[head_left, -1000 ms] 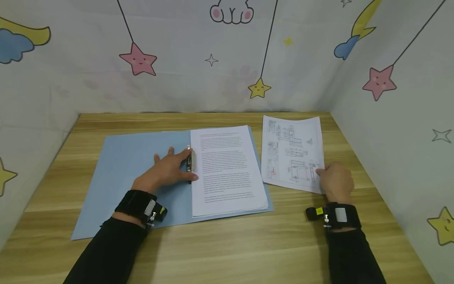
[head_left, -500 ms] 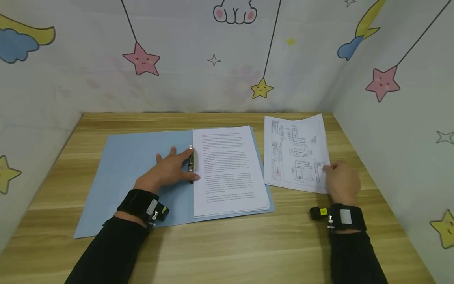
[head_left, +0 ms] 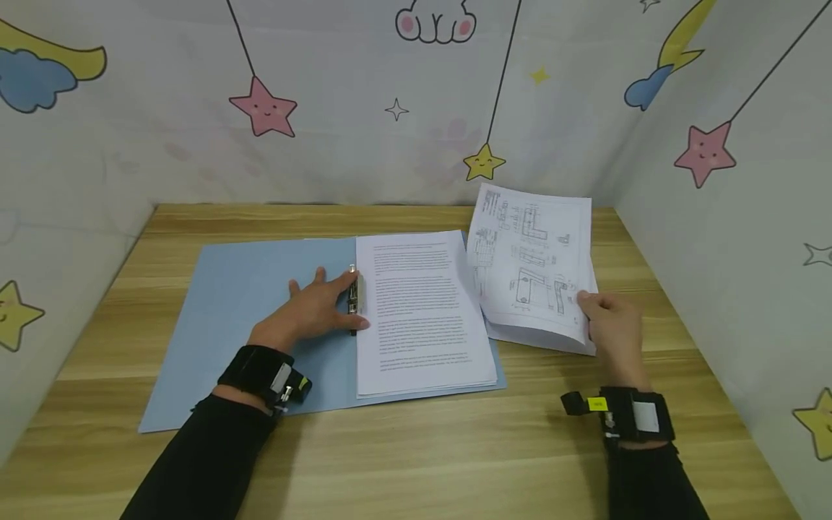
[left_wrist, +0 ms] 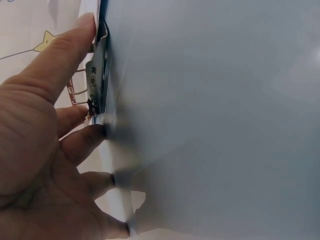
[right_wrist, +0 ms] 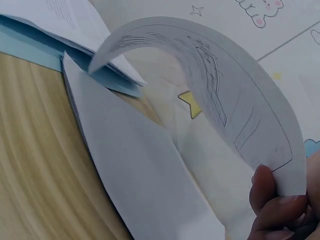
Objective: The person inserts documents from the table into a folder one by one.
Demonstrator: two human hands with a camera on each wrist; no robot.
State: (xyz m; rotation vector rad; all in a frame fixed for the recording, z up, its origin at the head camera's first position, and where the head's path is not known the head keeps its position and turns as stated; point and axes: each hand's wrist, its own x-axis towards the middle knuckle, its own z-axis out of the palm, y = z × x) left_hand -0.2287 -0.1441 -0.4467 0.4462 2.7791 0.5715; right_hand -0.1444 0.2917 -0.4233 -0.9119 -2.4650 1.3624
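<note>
A pale blue folder [head_left: 240, 310] lies spread on the table, with a stack of text pages [head_left: 416, 318] on its right half. My left hand [head_left: 308, 310] rests at the fold, fingers spread, thumb and index finger at the two ends of the metal clip [head_left: 353, 289]. That clip [left_wrist: 97, 80] shows near the thumb in the left wrist view. On the right, my right hand [head_left: 614, 325] pinches the right edge of a drawing sheet [head_left: 539, 238] between thumb and fingers. The sheet curls up, off white paper [right_wrist: 135, 160] lying beneath it.
Both things lie on a wood-grain table [head_left: 416, 455]. A white cloth wall [head_left: 338, 159] printed with stars and clouds stands along the back and sides. The white paper lies right beside the folder's right edge.
My right hand has lifted the drawing sheet's edge and shifted slightly left with it, so the sheet now bends up from the paper beneath. My left hand stays at the clip.
</note>
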